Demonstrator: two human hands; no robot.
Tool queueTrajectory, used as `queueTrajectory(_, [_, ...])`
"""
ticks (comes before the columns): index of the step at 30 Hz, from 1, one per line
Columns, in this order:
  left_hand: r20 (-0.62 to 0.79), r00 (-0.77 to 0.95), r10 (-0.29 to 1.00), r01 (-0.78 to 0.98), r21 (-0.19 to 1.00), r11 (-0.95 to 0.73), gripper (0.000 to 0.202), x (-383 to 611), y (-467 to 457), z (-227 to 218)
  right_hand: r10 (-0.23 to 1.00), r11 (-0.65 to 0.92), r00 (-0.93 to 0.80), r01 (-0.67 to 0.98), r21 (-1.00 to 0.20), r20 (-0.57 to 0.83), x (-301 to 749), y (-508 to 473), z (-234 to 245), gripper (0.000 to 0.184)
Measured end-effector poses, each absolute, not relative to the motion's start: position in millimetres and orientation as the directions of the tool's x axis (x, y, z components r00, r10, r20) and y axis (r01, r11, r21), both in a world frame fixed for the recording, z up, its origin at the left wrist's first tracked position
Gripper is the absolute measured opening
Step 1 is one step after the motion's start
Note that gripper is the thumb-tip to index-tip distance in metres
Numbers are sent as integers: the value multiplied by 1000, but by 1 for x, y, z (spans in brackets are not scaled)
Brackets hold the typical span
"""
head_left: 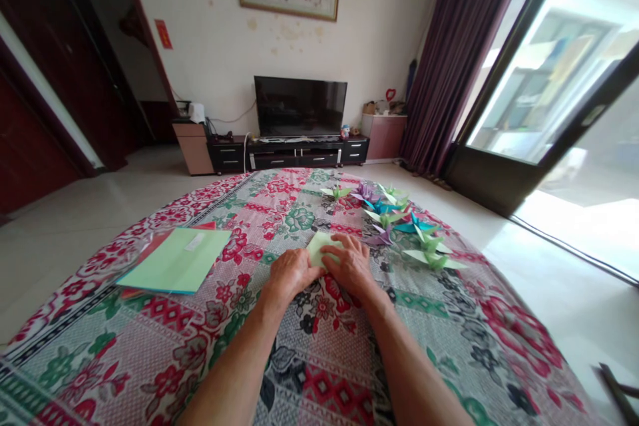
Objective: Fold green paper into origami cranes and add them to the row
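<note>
A small pale green folded paper (319, 244) lies on the floral tablecloth (319, 353) in front of me. My left hand (291, 273) presses its near left edge, fingers curled down onto it. My right hand (351, 262) covers its right side, fingers bent and pinching the paper against the cloth. Both hands touch each other over the sheet. Part of the paper is hidden under my fingers.
Several folded paper cranes (399, 223) in green, blue and purple stand behind and right of my hands. A stack of coloured paper sheets in a clear sleeve (174, 259) lies at the left. A television (300, 106) stands against the far wall; a glass door (559, 80) is at right.
</note>
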State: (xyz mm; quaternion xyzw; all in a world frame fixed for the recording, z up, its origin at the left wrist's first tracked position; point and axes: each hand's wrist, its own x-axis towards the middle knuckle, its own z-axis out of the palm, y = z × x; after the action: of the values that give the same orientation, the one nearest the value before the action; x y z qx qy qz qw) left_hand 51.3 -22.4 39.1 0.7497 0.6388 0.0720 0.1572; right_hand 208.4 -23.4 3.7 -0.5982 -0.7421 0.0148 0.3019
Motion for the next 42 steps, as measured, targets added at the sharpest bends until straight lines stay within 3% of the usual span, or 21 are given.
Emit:
queueTrajectory(6, [-157, 188, 970, 930, 345, -125, 28, 39, -17, 40, 919, 269, -113, 880, -391, 378, 211, -24, -1, 21])
queueTrajectory(12, [-378, 192, 906, 944, 324, -66, 30, 11, -12, 47, 928, 255, -105, 880, -401, 358, 211, -23, 2, 21])
queueTrajectory(15, [-412, 197, 890, 940, 337, -52, 26, -3, -14, 53, 930, 257, -113, 879, -402, 349, 212, -23, 2, 21])
queueTrajectory(19, [-447, 221, 867, 927, 372, -44, 21, -14, -16, 58, 929, 213, -59, 893, -396, 366, 211, -19, -2, 33])
queueTrajectory(23, [-302, 198, 933, 879, 477, -32, 36, -7, -14, 52, 916, 146, 34, 900, -411, 400, 208, -18, -5, 38])
queueTrajectory(26, [-99, 176, 979, 906, 406, -122, 44, 8, -12, 45, 910, 151, 43, 891, -428, 412, 207, -20, -4, 30])
queueTrajectory(29, [11, 201, 979, 921, 339, -193, 46, 19, -12, 40, 886, 238, -15, 872, -427, 463, 206, -20, 1, 20])
queueTrajectory(33, [120, 256, 959, 892, 353, -282, 48, 23, -10, 34, 818, 429, -105, 766, -478, 566, 206, -17, 7, 15])
queueTrajectory(37, [174, 232, 957, 892, 355, -281, 51, 19, -3, 29, 807, 533, -142, 595, -602, 574, 204, -16, 8, 21])
queueTrajectory(42, [112, 148, 983, 931, 320, -176, 66, 12, 0, 32, 871, 438, -100, 603, -667, 481, 206, -21, 10, 20])
